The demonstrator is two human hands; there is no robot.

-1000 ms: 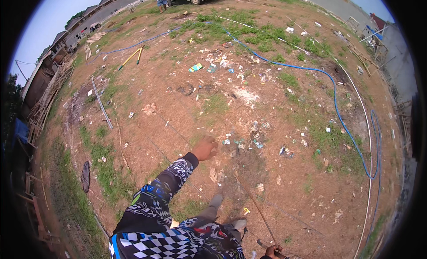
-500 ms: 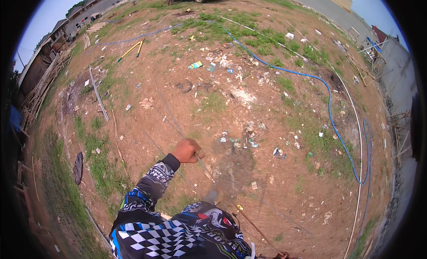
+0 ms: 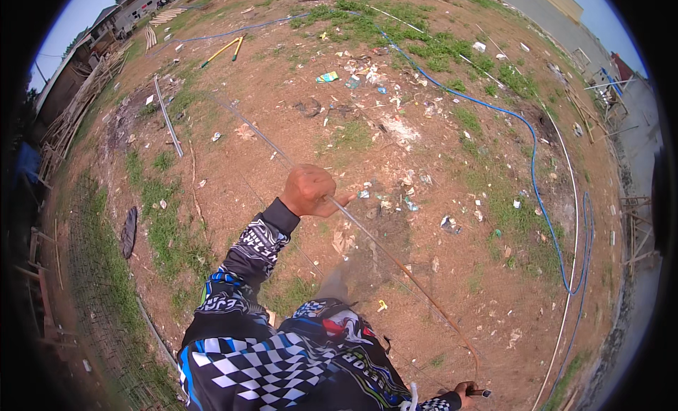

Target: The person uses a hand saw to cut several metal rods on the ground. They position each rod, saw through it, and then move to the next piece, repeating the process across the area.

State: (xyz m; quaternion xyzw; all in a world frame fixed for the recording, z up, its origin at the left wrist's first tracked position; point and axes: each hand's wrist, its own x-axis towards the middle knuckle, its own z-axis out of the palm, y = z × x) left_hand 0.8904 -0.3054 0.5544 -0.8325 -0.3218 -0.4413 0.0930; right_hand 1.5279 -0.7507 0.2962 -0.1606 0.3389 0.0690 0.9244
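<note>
Left hand [image 3: 308,191] now farther forward, fist around one long rod [image 3: 395,259]; right hand [image 3: 467,394] gripping its end.

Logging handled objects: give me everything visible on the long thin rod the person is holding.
The rod is a very long, thin bar, metal by its look, grey along the far stretch and rusty brown near the person. It runs from the dirt at upper left, through the closed left hand, then bows down to the right hand at the lower edge, which grips its near end. The far end seems to lie on the bare ground; the held stretch hangs above the littered dirt. Its surface detail is too fine to tell.
</note>
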